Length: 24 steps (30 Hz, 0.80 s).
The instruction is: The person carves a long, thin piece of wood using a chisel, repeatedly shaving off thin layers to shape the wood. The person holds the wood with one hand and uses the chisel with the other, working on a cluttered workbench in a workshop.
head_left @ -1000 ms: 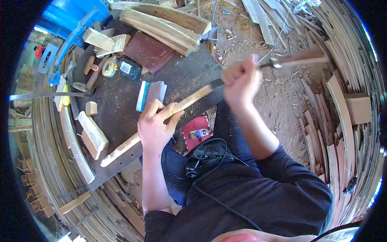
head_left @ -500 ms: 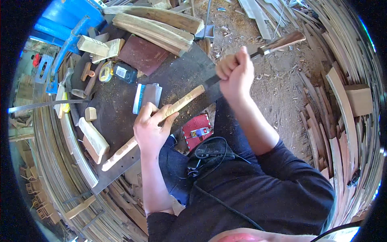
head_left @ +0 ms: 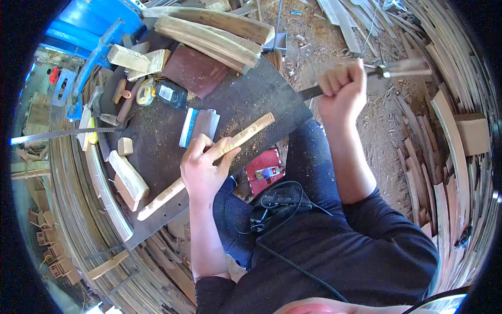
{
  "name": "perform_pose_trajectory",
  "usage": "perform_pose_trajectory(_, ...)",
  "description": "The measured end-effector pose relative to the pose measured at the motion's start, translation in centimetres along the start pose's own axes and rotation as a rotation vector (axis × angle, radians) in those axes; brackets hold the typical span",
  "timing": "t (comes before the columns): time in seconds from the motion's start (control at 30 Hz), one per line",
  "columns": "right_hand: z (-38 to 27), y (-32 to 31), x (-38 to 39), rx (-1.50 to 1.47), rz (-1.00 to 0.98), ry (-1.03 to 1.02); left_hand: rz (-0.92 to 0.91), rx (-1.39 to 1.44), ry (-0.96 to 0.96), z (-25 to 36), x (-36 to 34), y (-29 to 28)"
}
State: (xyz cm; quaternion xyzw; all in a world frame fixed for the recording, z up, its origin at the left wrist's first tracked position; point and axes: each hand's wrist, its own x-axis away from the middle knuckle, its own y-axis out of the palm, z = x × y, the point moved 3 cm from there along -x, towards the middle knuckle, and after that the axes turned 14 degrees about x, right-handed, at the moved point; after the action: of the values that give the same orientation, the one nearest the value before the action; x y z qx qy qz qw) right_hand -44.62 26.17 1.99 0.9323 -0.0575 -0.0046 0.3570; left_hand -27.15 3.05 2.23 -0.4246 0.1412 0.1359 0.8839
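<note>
The left hand (head_left: 200, 168) grips one long, narrow, pale wooden strip (head_left: 246, 135) slanting over the dark, flat bench top (head_left: 162, 144); the right hand (head_left: 342, 94) — a tight fist — holds one dark-bladed, wooden-handled chisel (head_left: 386, 72), its blade apart from the strip. One flat, reddish-brown sheet (head_left: 194, 70) lies beyond.

One stick (head_left: 252, 130) in the left fingers (head_left: 198, 144); one tool (head_left: 405, 69) in the right fingers (head_left: 339, 76); beyond the left fingers, one bottle (head_left: 171, 94), one tape (head_left: 146, 92), one brown sheet (head_left: 195, 71); to their left, one wooden cube (head_left: 125, 146).
</note>
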Motion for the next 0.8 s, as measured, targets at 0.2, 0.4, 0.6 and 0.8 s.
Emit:
perform_pose_trajectory(0.2, 5.8, 1.2, 2.7, -0.059, -0.070, 0.124, -0.018, -0.041, 0.006, 0.0, -0.1, -0.2)
perform_pose_trajectory(0.4, 1.3, 0.0, 0.3, -0.115, -0.064, 0.004, 0.000, -0.028, 0.015, -0.3, -0.1, -0.2)
perform_pose_trajectory(0.6, 5.3, 1.2, 2.4, -0.016, -0.077, 0.114, -0.015, -0.034, -0.020, -0.4, 0.3, -0.5)
perform_pose_trajectory(0.8, 1.5, 0.9, 0.8, -0.070, -0.089, -0.014, 0.005, -0.001, -0.029, -0.2, 0.2, -0.5)
